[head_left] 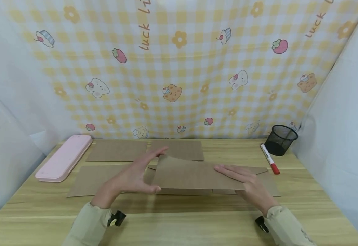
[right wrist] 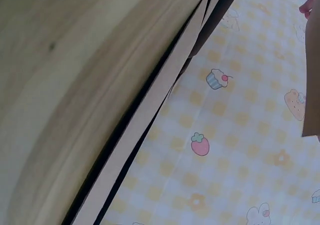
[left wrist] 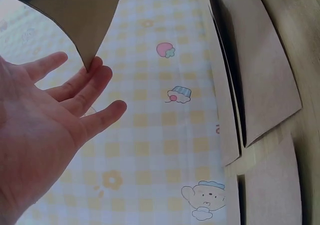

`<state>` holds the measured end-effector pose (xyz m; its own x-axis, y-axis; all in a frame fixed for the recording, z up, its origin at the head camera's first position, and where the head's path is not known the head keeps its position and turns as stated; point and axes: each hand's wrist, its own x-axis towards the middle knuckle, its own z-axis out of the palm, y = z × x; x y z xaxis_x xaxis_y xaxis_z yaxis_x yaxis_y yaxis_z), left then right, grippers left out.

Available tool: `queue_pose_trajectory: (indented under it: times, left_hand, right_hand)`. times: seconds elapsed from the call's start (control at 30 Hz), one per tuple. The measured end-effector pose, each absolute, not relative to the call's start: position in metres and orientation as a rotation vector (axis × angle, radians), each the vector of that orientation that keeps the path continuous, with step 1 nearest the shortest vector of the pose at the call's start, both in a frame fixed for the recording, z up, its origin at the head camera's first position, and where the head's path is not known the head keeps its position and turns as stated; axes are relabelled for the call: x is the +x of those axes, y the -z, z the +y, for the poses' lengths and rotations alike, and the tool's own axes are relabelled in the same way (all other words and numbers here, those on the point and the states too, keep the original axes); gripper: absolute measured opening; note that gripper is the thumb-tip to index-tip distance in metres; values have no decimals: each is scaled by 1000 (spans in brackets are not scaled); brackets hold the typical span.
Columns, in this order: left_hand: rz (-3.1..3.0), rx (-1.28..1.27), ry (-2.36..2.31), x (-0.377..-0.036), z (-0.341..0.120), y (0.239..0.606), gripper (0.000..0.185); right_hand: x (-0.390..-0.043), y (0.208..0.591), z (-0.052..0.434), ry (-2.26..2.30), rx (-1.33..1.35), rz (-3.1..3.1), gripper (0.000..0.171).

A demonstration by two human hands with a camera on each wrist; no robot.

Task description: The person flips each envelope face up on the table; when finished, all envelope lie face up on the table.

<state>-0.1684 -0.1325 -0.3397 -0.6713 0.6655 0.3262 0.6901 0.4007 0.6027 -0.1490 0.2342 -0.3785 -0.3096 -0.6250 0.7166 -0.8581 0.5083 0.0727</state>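
From my seat I see both hands on a brown cardboard sheet [head_left: 194, 176] mid-table: left hand [head_left: 135, 176] lifts its left edge with straight fingers and thumb underneath, right hand [head_left: 246, 182] lies flat, pressing its right side. More sheets [head_left: 117, 150] lie farther back.

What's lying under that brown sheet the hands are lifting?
Under the raised brown cardboard sheet, more flat brown cardboard pieces lie on the wooden table. Whatever sits directly beneath its middle is covered.

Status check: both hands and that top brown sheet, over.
Left hand open, fingertips at the lifted corner of the brown sheet. Right hand flat on its right end. More sheets beneath; nothing blocking.
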Motion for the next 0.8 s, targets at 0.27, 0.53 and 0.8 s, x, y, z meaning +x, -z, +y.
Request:
queue_pose_trajectory:
  times: [0.27,0.53,0.8]
  left_hand:
    - [-2627,-1248,1126,-161,-130,334,103]
    - [-2676,-1158,1082,-157,-138,327,109]
    - [-2326,-1215,466,-169,-145,332,32]
  right_hand:
    - [-151,376,233,-485,1219,-1893,41]
    - [-149,371,232,-499,1218,-1841,40]
    - [-155,372,233,-498,1179,-1835,37]
